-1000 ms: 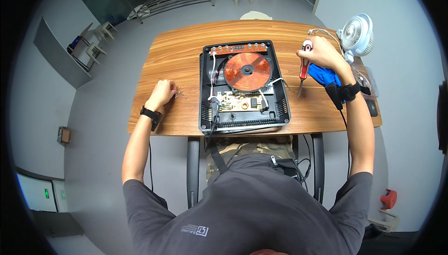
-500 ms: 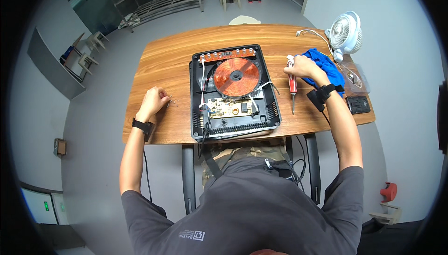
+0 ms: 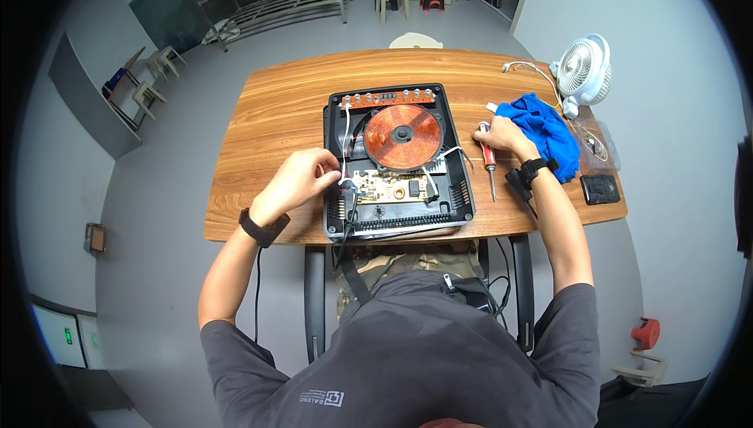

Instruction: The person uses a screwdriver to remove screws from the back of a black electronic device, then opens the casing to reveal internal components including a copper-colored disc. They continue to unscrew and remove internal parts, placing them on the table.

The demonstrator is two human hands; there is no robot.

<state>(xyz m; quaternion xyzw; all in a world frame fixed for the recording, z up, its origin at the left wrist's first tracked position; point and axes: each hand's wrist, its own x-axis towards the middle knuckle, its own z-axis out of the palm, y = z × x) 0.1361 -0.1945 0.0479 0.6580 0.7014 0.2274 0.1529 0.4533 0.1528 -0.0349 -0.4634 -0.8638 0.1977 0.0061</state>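
Note:
An opened induction cooker with a black housing (image 3: 334,220) lies on the table, its round copper coil (image 3: 388,146), orange button strip and tan circuit board (image 3: 376,190) exposed. My left hand (image 3: 298,181) is at the housing's left edge, near the white wires. Its thumb and fingers are drawn together; whatever is between them is too small to make out. To the right of the cooker, my right hand (image 3: 506,136) grips a red-and-white screwdriver (image 3: 489,160), its shaft pointing toward me.
Beyond my right hand lies a bunched blue cloth (image 3: 541,126). A white fan (image 3: 580,71) stands at the back right corner. A clear tray (image 3: 600,146) and a black flat box (image 3: 600,190) sit along the right edge. The wooden table (image 3: 271,107) extends around the cooker.
My left hand has moved right, from small screws on the tabletop to the cooker's left edge. My right hand keeps the screwdriver, which has shifted slightly toward the cooker.

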